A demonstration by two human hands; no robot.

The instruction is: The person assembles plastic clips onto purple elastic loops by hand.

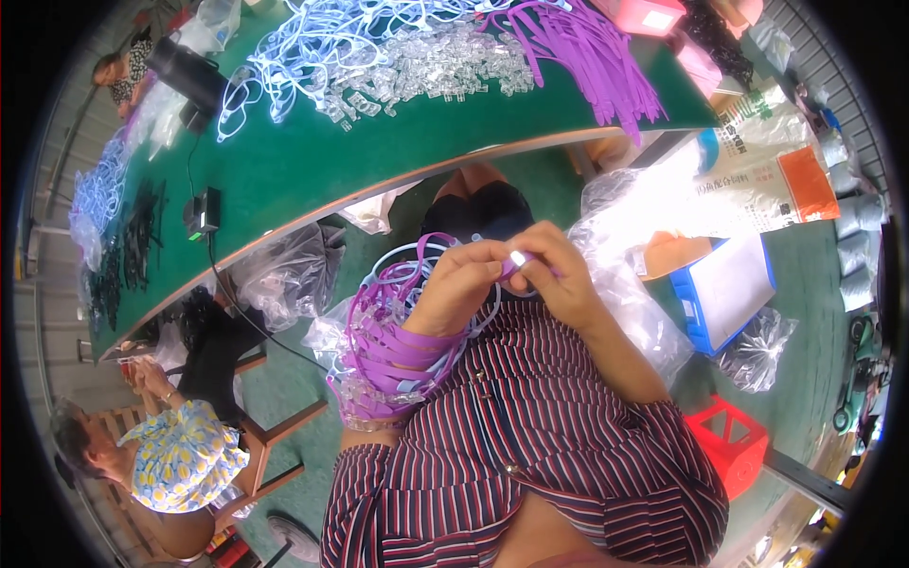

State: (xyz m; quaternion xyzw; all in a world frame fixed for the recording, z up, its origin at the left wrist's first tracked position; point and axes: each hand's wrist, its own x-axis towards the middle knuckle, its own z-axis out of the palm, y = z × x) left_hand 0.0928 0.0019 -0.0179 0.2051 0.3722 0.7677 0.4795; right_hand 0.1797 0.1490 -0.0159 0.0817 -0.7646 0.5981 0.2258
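Two-Hand Fingertip Pinch
The left hand and right hand were closed, fingertips pinching a narrow, shiny purple strap between them; good control likely required steady, opposed pressure.

Purple piece mostly behind fingers
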